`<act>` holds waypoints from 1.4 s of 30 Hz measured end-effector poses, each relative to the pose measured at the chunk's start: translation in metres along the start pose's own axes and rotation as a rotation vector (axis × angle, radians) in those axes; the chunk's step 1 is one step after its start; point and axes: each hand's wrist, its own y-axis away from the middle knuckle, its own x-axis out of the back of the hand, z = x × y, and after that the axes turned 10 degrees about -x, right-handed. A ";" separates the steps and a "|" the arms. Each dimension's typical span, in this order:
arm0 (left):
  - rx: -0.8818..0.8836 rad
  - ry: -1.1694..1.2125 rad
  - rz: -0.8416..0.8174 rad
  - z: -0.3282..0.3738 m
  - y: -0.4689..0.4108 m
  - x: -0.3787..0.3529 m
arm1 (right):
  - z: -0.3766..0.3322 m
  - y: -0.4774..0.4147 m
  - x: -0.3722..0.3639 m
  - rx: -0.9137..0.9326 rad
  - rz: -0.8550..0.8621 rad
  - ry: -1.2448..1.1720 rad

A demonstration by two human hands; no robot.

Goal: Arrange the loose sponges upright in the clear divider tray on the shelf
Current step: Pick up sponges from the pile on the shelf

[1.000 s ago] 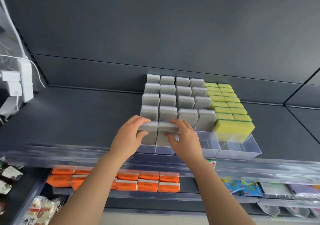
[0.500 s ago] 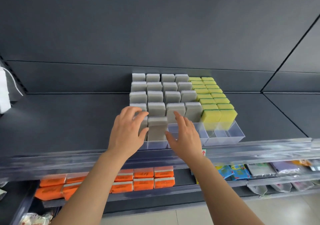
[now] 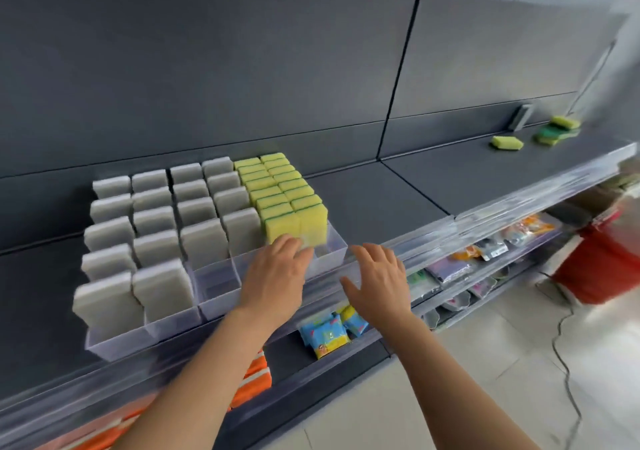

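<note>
tray: clear divider tray (image 3: 218, 293) sits at left on the shelf (image 3: 398, 190), near its front edge; the front ends of the right-hand lanes have room.
filled: grey sponges (image 3: 204, 243) upright in the four left lanes, yellow sponges (image 3: 280, 231) upright in the two right lanes.
left hand: left hand (image 3: 273, 276) holds nothing, fingers straight, over the tray's near right corner; fingertips by the front yellow sponge, contact unclear (blur).
right hand: right hand (image 3: 379, 280) holds nothing, fingers spread wide, palm down over the shelf's front rail, just right of the tray.
loose items: loose yellow sponge (image 3: 507, 142) lies flat at far right on the shelf, well apart from both hands; further right a small stack (image 3: 557, 130) of green and yellow sponges; behind, a grey block (image 3: 520, 117) leans on the back wall, probably a sponge.
key relation: loose sponges lie right of and farther back than both hands; right hand is nearer. Loose yellow sponge's long axis runs roughly left-right along the shelf.
next, judged: reach right with the right hand, then stand the sponge on edge in a yellow lane.
</note>
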 end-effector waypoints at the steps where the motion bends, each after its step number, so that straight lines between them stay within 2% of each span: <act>1: -0.023 0.005 -0.015 0.010 -0.013 -0.006 | 0.017 -0.003 0.004 -0.021 -0.001 0.014; 12: -0.096 0.067 -0.060 0.138 -0.152 -0.069 | 0.215 -0.041 0.046 -0.182 -0.018 0.081; 20: -0.143 0.108 -0.057 0.215 -0.244 -0.107 | 0.326 -0.073 0.068 -0.257 0.004 0.076; 28: -0.224 0.139 -0.050 0.260 -0.358 -0.144 | 0.415 -0.143 0.079 -0.350 0.044 0.062; 42: -0.283 0.207 -0.014 0.305 -0.591 -0.211 | 0.557 -0.325 0.100 -0.437 0.081 0.083</act>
